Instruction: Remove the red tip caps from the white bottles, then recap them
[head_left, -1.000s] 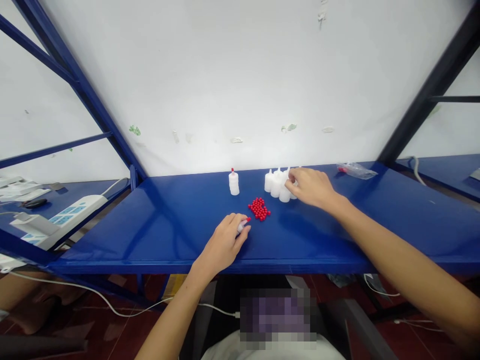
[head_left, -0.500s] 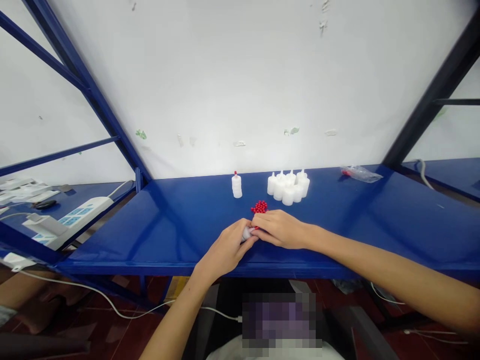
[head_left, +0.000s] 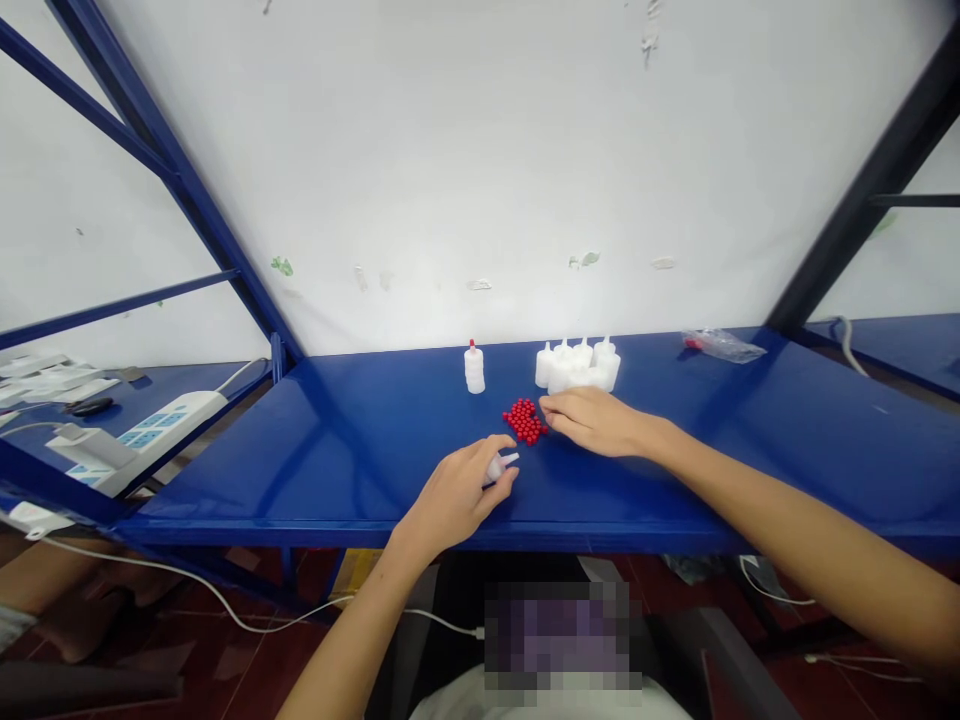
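Observation:
My left hand (head_left: 457,492) is closed round a white squeeze bottle (head_left: 493,468), which lies tilted with its bare pointed nozzle toward the right. Just beyond it is a pile of small red caps (head_left: 523,420) on the blue table. My right hand (head_left: 589,418) is at the right edge of that pile, its fingers curled together; whatever they may hold is hidden. Behind it stands a group of white bottles (head_left: 559,372) with uncapped nozzles, the front ones partly covered by the hand. To the left, one white bottle (head_left: 475,370) stands upright with a red cap on its tip.
A clear plastic bag (head_left: 724,346) with something red in it lies at the table's back right. Blue frame posts (head_left: 180,180) rise at the left. On the neighbouring left table are a white power strip (head_left: 161,435) and cables. A wall (head_left: 480,150) closes the back.
My right hand has moved away from the bottle's nozzle, right and back to the red pile. The red piece seen at the nozzle no longer shows there. My left hand has stayed put.

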